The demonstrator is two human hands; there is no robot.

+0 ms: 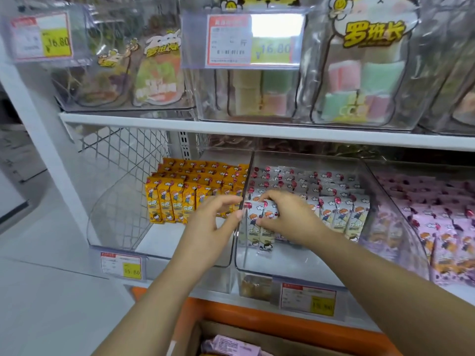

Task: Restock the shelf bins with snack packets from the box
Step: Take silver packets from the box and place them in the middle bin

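Box cropped, right hand half-hiding white packets

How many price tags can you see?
4: upper-left price tag, upper-middle price tag, lower-left price tag, lower-middle price tag. More may be hidden further right.

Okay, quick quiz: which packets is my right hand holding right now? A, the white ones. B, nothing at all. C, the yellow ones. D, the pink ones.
A: the right hand pinches white packets standing at the front of the middle bin, with the yellow packets in the bin to its left and the pink packets in the bin to its right.
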